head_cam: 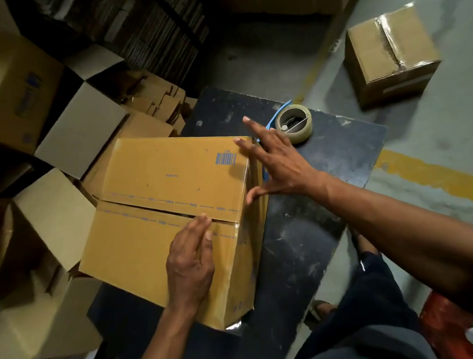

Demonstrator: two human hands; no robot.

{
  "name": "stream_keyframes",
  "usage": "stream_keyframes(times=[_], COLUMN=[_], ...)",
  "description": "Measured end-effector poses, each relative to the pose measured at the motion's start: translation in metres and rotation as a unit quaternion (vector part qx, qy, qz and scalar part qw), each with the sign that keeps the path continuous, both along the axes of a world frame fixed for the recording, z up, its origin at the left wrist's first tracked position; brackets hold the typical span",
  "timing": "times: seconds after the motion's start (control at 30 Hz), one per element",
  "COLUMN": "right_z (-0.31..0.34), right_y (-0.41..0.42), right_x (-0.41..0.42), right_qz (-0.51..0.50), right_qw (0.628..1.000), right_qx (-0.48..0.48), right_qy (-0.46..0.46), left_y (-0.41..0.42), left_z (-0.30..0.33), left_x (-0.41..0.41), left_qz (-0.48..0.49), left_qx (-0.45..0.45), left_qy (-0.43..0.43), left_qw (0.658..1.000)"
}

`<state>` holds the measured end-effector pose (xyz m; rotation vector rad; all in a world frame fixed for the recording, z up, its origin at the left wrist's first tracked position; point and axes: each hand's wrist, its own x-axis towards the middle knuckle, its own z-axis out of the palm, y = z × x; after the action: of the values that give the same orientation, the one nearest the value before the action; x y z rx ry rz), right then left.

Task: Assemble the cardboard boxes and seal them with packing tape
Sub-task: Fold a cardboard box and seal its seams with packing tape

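**Flaps closed, seam untaped: hold before sealing**

Left hand (191,261) at 6 o'clock, laid flat on near flap of cardboard box (169,216), fingers straight, fingertips at centre seam. Right hand (277,160) at 1 o'clock, fingers spread and gripping nothing, over box's far right corner, short of tape roll (294,123) lying just beyond at 12 o'clock on dark table (310,243).

Judged: seam shows slight gap; no tape on top yet. Advised: keep left palm pressing so flaps meet flush, fetch roll with right, start strip over side wall, run along seam, rub down.

Noted elsewhere: sealed box (390,54) on floor at 1 o'clock; open boxes (77,125) stacked at 9 o'clock.
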<state>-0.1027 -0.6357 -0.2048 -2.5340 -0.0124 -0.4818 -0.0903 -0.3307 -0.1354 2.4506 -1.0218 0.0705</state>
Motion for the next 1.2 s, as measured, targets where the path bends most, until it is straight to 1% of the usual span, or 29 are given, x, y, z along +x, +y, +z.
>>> stream_keyframes(times=[0.1,0.2,0.3,0.4,0.47,0.57,0.63,0.73,0.87,1.0,1.1,1.2], right_z=[0.003,-0.019,-0.029,-0.021,-0.010,-0.002,-0.007,-0.026,-0.028,-0.009,-0.015,-0.027], right_y=[0.034,0.065,0.061,0.053,0.062,0.101,0.131,0.134,0.110,0.139,0.165,0.166], right_x=[-0.015,-0.025,-0.028,-0.032,-0.036,-0.042,-0.049,-0.057,-0.063,-0.069,-0.073,-0.077], right_qz=[0.055,0.077,0.090,0.107,0.095,0.134,0.162,0.158,0.201,0.196,0.208,0.202], right_qw=[0.997,0.990,0.987,0.976,0.979,0.981,0.972,0.971,0.954,0.965,0.959,0.960], right_qx=[-0.049,-0.115,-0.129,-0.186,-0.176,-0.141,-0.162,-0.155,-0.210,-0.149,-0.167,-0.165], right_qy=[-0.021,-0.027,-0.011,0.030,0.030,-0.027,-0.058,-0.094,-0.074,-0.086,-0.096,-0.104], left_y=[0.033,0.068,0.095,0.109,0.110,0.113,0.116,0.117,0.115,0.115,0.115,0.115], left_z=[0.001,-0.009,-0.015,-0.013,-0.012,-0.021,-0.027,-0.031,-0.032,-0.034,-0.037,-0.036], left_x=[-0.018,-0.034,-0.038,-0.036,-0.029,-0.021,-0.021,-0.021,-0.021,-0.022,-0.024,-0.025], left_qz=[-0.029,-0.081,-0.141,-0.219,-0.253,-0.262,-0.265,-0.262,-0.257,-0.252,-0.245,-0.245], left_qx=[0.009,0.033,0.084,0.164,0.193,0.188,0.187,0.183,0.178,0.154,0.135,0.134], left_qy=[0.002,0.015,0.036,0.003,-0.038,-0.083,-0.100,-0.109,-0.123,-0.126,-0.127,-0.117], left_qw=[1.000,0.996,0.986,0.962,0.947,0.943,0.941,0.941,0.942,0.947,0.952,0.953])
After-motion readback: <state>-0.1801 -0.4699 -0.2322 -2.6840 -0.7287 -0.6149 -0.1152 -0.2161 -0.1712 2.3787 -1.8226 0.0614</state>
